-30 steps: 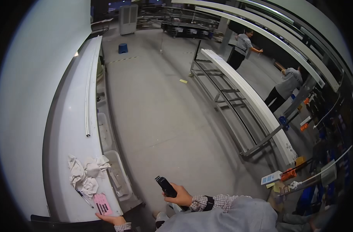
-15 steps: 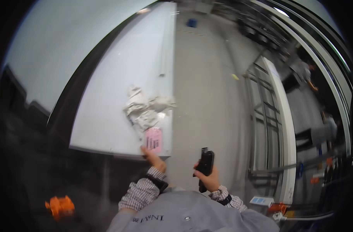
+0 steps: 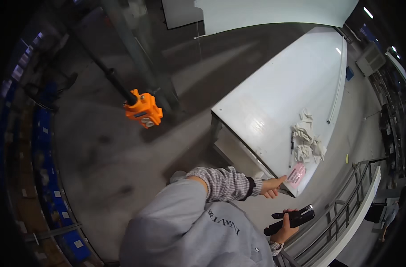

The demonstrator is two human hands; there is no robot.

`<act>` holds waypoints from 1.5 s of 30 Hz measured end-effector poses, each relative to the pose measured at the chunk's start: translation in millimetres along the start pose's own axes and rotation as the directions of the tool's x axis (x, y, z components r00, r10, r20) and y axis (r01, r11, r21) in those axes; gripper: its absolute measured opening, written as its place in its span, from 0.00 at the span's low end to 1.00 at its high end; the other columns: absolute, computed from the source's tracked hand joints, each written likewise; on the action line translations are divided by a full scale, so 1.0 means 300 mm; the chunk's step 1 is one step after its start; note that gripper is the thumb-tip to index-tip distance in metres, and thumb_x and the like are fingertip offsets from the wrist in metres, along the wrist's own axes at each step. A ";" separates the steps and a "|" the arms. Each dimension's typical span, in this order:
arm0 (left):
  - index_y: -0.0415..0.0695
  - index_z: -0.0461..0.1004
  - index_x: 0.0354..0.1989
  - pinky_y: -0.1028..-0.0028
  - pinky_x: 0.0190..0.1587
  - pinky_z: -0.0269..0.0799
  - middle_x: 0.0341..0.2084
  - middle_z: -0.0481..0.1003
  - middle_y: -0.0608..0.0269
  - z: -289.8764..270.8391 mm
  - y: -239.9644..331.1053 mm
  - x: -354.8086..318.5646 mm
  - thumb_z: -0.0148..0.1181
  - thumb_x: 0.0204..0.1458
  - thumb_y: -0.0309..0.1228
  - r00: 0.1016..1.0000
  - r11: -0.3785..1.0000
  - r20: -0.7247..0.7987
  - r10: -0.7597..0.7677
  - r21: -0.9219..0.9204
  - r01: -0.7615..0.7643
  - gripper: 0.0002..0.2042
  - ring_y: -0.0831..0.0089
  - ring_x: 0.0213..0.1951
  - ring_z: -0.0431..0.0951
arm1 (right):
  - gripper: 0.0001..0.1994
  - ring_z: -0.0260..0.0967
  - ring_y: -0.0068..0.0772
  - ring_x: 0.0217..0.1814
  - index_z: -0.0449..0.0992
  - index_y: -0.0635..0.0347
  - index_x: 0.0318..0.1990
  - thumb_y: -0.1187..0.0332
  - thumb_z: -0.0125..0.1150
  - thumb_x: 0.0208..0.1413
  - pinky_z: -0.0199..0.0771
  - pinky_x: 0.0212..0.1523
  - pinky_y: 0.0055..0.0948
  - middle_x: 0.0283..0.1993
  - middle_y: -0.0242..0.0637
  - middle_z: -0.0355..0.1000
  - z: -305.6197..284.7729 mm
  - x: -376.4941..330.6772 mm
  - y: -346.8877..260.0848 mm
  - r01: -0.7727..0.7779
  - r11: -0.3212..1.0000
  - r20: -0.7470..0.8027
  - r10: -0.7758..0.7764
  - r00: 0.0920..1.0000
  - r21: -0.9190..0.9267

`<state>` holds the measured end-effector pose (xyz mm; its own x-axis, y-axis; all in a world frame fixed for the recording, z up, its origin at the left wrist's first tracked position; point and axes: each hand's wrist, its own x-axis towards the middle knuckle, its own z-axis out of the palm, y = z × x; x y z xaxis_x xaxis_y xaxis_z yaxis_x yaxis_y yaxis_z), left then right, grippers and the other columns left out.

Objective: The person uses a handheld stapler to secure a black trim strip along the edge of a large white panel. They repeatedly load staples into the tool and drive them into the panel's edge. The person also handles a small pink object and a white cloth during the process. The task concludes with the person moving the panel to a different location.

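Note:
My left hand [image 3: 272, 186] is just off the near corner of a long white table [image 3: 256, 107]. One digit stretches out toward a pink card [image 3: 296, 175] lying on that corner, and the other fingers curl loosely with nothing seen in them. Lower and to the right, my right hand [image 3: 286, 230] is wrapped round a black flashlight-like tool [image 3: 299, 216], its bright end pointing right. Behind the card lie crumpled off-white work gloves [image 3: 304, 140], with a dark pen [image 3: 292, 147] along their left side.
An orange push-button control box [image 3: 144, 109] hangs from a black cable at the left. Blue bins [image 3: 74, 244] line the far left. A metal frame with a white top rail [image 3: 352, 227] stands at the right, with a person beyond it. A large white panel [image 3: 274, 15] is at the back.
The view has swung left, so the table and gloves now appear farther right and the orange control box higher. My left hand appears farther off the card; my right hand keeps the black tool.

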<state>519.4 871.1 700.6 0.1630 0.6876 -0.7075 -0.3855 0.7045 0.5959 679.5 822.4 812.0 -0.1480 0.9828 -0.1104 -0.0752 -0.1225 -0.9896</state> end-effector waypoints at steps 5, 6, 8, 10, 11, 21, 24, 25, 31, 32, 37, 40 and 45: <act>0.45 0.68 0.31 0.79 0.31 0.67 0.25 0.73 0.67 -0.275 0.038 -0.488 0.47 0.53 0.43 0.972 0.958 0.138 0.188 0.191 -0.213 0.14 0.78 0.29 0.73 | 0.17 0.66 0.30 0.39 0.64 0.66 0.43 0.76 0.56 0.44 0.65 0.45 0.29 0.36 0.38 0.67 0.191 -0.069 -0.143 0.058 0.998 0.072 -0.056 0.996 -0.017; 0.44 0.69 0.32 0.80 0.31 0.67 0.26 0.73 0.67 -0.394 0.009 -0.614 0.48 0.53 0.41 0.979 0.967 0.095 0.179 0.169 -0.193 0.12 0.78 0.30 0.73 | 0.16 0.66 0.30 0.39 0.65 0.65 0.42 0.76 0.57 0.44 0.65 0.44 0.28 0.35 0.37 0.68 0.286 -0.126 -0.171 0.066 0.997 0.089 -0.062 0.994 -0.041; 0.43 0.70 0.34 0.80 0.32 0.68 0.28 0.74 0.66 -0.654 -0.043 -0.762 0.49 0.52 0.37 0.978 0.970 0.032 0.204 0.129 -0.206 0.10 0.78 0.30 0.74 | 0.16 0.66 0.28 0.36 0.66 0.66 0.41 0.75 0.57 0.42 0.65 0.41 0.27 0.33 0.36 0.69 0.467 -0.171 -0.149 0.031 0.996 0.106 -0.022 0.994 -0.085; 0.41 0.70 0.35 0.81 0.34 0.68 0.30 0.73 0.64 -0.847 -0.101 -0.876 0.48 0.54 0.35 0.973 0.971 -0.069 0.220 0.108 -0.212 0.10 0.78 0.32 0.74 | 0.17 0.66 0.26 0.36 0.66 0.67 0.42 0.75 0.57 0.41 0.65 0.40 0.26 0.33 0.36 0.69 0.565 -0.185 -0.079 0.015 0.990 0.173 0.009 0.985 -0.141; 0.41 0.70 0.35 0.82 0.35 0.69 0.30 0.73 0.63 -0.918 -0.088 -0.985 0.49 0.54 0.36 0.957 0.957 -0.076 0.280 0.108 -0.271 0.11 0.78 0.33 0.74 | 0.14 0.66 0.26 0.33 0.67 0.64 0.38 0.75 0.59 0.41 0.67 0.35 0.24 0.31 0.35 0.68 0.614 -0.203 -0.045 0.014 0.992 0.227 0.015 0.974 -0.126; 0.41 0.52 0.58 0.67 0.57 0.54 0.54 0.55 0.56 -1.053 0.234 -1.527 0.61 0.41 0.49 0.399 0.332 0.111 0.910 0.380 -0.863 0.39 0.65 0.58 0.54 | 0.22 0.69 0.46 0.36 0.68 0.65 0.41 0.71 0.65 0.34 0.69 0.38 0.34 0.33 0.46 0.70 1.097 -0.385 0.016 0.432 0.758 0.769 0.139 0.624 -0.488; 0.40 0.50 0.59 0.63 0.57 0.53 0.54 0.55 0.51 -0.989 0.297 -1.427 0.54 0.47 0.51 0.160 -0.055 0.353 0.922 0.528 -0.848 0.37 0.59 0.57 0.55 | 0.24 0.68 0.45 0.44 0.66 0.65 0.45 0.71 0.63 0.36 0.67 0.43 0.36 0.39 0.47 0.69 1.222 -0.379 0.017 0.473 0.798 0.858 0.103 0.503 -0.373; 0.40 0.50 0.59 0.62 0.56 0.54 0.53 0.55 0.50 -0.968 0.313 -1.383 0.51 0.49 0.49 0.156 -0.034 0.361 0.919 0.468 -0.883 0.34 0.58 0.56 0.57 | 0.25 0.66 0.44 0.48 0.65 0.65 0.47 0.71 0.62 0.37 0.66 0.45 0.36 0.42 0.48 0.68 1.253 -0.369 0.028 0.500 0.791 0.861 0.065 0.504 -0.352; 0.42 0.46 0.60 0.58 0.52 0.58 0.51 0.58 0.45 -0.900 0.394 -1.270 0.57 0.47 0.39 0.131 -0.215 0.543 0.829 0.526 -0.823 0.35 0.53 0.51 0.62 | 0.25 0.64 0.39 0.51 0.65 0.64 0.49 0.70 0.62 0.39 0.64 0.48 0.35 0.47 0.46 0.66 1.383 -0.289 0.129 0.492 0.800 0.846 0.036 0.531 -0.343; 0.42 0.46 0.61 0.58 0.53 0.58 0.52 0.57 0.44 -0.908 0.423 -1.271 0.58 0.46 0.38 0.163 -0.241 0.597 0.786 0.538 -0.808 0.36 0.52 0.52 0.61 | 0.25 0.64 0.38 0.51 0.65 0.63 0.49 0.69 0.62 0.40 0.64 0.48 0.34 0.47 0.46 0.66 1.404 -0.268 0.128 0.479 0.806 0.838 0.037 0.545 -0.347; 0.37 0.69 0.42 0.73 0.40 0.68 0.37 0.71 0.53 -1.162 0.641 -1.329 0.53 0.52 0.36 0.019 -0.127 0.352 0.936 0.387 -0.913 0.15 0.66 0.39 0.72 | 0.21 0.69 0.36 0.38 0.66 0.64 0.43 0.73 0.63 0.36 0.68 0.39 0.30 0.35 0.41 0.71 1.563 -0.174 0.054 0.402 0.817 0.720 0.024 0.693 -0.413; 0.38 0.72 0.35 0.80 0.34 0.65 0.28 0.73 0.63 -1.345 0.771 -1.304 0.47 0.57 0.35 0.000 0.033 -0.078 0.997 0.415 -0.909 0.12 0.78 0.31 0.72 | 0.21 0.68 0.28 0.31 0.67 0.63 0.41 0.74 0.63 0.35 0.68 0.36 0.26 0.29 0.37 0.70 1.621 -0.163 0.012 0.237 0.878 0.520 0.016 0.854 -0.415; 0.38 0.71 0.33 0.81 0.35 0.67 0.27 0.71 0.67 -1.563 0.926 -1.102 0.46 0.57 0.37 0.242 0.378 -0.394 0.887 0.314 -0.871 0.13 0.82 0.31 0.70 | 0.19 0.66 0.22 0.29 0.68 0.62 0.40 0.76 0.63 0.35 0.67 0.33 0.22 0.30 0.31 0.70 1.722 -0.146 -0.068 0.359 0.871 0.319 -0.253 0.913 -0.336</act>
<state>-67.5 757.1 922.0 -0.6600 0.7221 0.2072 -0.0022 -0.2776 0.9607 178.1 710.7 884.6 -0.4311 0.8843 0.1791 0.2127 0.2925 -0.9323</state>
